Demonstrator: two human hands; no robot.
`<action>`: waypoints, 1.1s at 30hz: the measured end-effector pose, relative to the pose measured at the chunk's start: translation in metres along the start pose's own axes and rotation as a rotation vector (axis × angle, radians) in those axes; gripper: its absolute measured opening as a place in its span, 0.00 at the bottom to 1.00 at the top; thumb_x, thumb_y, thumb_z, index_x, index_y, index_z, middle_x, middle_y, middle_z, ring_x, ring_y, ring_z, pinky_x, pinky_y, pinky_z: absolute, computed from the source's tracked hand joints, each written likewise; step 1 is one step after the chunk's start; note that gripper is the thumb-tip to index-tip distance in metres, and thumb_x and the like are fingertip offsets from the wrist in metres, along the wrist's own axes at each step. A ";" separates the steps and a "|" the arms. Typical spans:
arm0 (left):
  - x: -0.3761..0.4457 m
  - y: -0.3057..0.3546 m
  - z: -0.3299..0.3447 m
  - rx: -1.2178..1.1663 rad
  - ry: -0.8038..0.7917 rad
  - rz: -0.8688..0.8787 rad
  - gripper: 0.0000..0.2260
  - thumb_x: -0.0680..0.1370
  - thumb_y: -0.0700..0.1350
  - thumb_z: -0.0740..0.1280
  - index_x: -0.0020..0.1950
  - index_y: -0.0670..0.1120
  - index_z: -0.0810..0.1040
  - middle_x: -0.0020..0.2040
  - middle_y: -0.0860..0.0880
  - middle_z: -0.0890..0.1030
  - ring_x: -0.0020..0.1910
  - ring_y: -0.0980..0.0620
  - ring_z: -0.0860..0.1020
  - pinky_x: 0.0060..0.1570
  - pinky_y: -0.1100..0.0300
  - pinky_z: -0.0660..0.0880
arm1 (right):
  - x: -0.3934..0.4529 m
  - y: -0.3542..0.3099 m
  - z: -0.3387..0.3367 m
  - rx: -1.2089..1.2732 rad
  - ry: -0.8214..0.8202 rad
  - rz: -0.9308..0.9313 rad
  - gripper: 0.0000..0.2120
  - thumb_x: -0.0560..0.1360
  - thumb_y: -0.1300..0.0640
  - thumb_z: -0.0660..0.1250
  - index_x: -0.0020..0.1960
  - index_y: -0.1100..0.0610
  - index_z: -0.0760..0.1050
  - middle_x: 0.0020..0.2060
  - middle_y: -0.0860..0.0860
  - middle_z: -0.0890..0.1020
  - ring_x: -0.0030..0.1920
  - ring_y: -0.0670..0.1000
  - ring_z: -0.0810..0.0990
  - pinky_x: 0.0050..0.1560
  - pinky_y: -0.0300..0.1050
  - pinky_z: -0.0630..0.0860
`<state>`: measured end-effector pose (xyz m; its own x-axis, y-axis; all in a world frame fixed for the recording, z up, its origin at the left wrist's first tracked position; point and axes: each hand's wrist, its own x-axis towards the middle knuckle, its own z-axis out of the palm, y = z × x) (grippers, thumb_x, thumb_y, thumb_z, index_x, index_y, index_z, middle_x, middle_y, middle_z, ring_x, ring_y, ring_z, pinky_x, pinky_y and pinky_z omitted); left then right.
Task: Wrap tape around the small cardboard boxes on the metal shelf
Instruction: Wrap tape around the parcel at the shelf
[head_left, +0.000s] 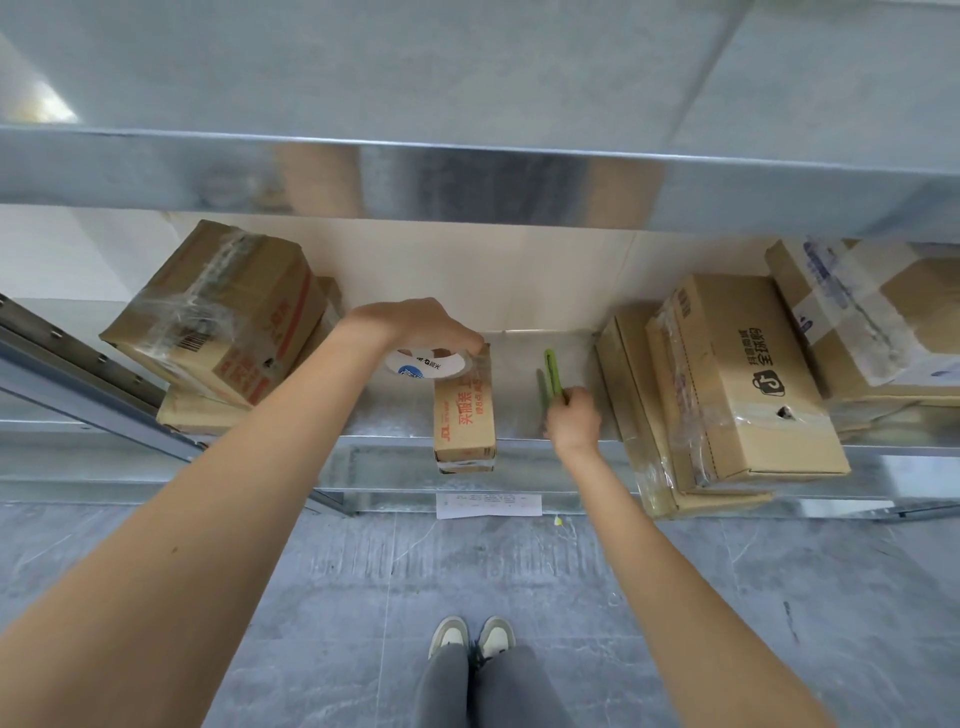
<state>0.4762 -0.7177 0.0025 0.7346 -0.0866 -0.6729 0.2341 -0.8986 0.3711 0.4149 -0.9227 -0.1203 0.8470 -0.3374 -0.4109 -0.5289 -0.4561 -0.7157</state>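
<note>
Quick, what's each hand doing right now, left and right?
Left hand: grips the tape roll at the far end of the small box.
Right hand: holds the green cutter.

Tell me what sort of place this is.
Likely a stockroom or parcel-packing area: a galvanised metal shelf holds taped cardboard shipping boxes, the left hand holds a tape roll over a small box, and the floor is bare grey tile.
</note>
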 end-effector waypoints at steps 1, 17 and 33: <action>0.000 -0.001 0.000 -0.004 -0.001 0.000 0.23 0.55 0.65 0.65 0.38 0.48 0.79 0.31 0.48 0.81 0.28 0.47 0.77 0.38 0.59 0.69 | -0.013 -0.003 -0.006 0.218 -0.049 0.047 0.10 0.81 0.66 0.54 0.55 0.65 0.72 0.43 0.61 0.78 0.38 0.57 0.78 0.40 0.50 0.77; -0.004 -0.002 -0.001 -0.002 -0.023 -0.025 0.19 0.56 0.65 0.67 0.36 0.51 0.78 0.32 0.49 0.81 0.25 0.50 0.77 0.32 0.62 0.70 | -0.177 -0.011 -0.058 0.937 -0.427 -0.111 0.15 0.75 0.57 0.62 0.59 0.63 0.77 0.35 0.51 0.76 0.29 0.45 0.67 0.30 0.35 0.64; -0.013 0.006 -0.010 -0.055 -0.099 -0.106 0.23 0.66 0.63 0.71 0.53 0.49 0.80 0.43 0.48 0.80 0.38 0.48 0.78 0.41 0.57 0.76 | -0.164 -0.024 -0.052 0.844 -0.261 -0.110 0.09 0.81 0.58 0.60 0.52 0.62 0.77 0.34 0.53 0.79 0.26 0.47 0.71 0.27 0.37 0.68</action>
<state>0.4739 -0.7177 0.0199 0.6380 -0.0371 -0.7692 0.3431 -0.8805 0.3271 0.2856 -0.8990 -0.0066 0.9304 -0.0822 -0.3572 -0.3151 0.3187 -0.8939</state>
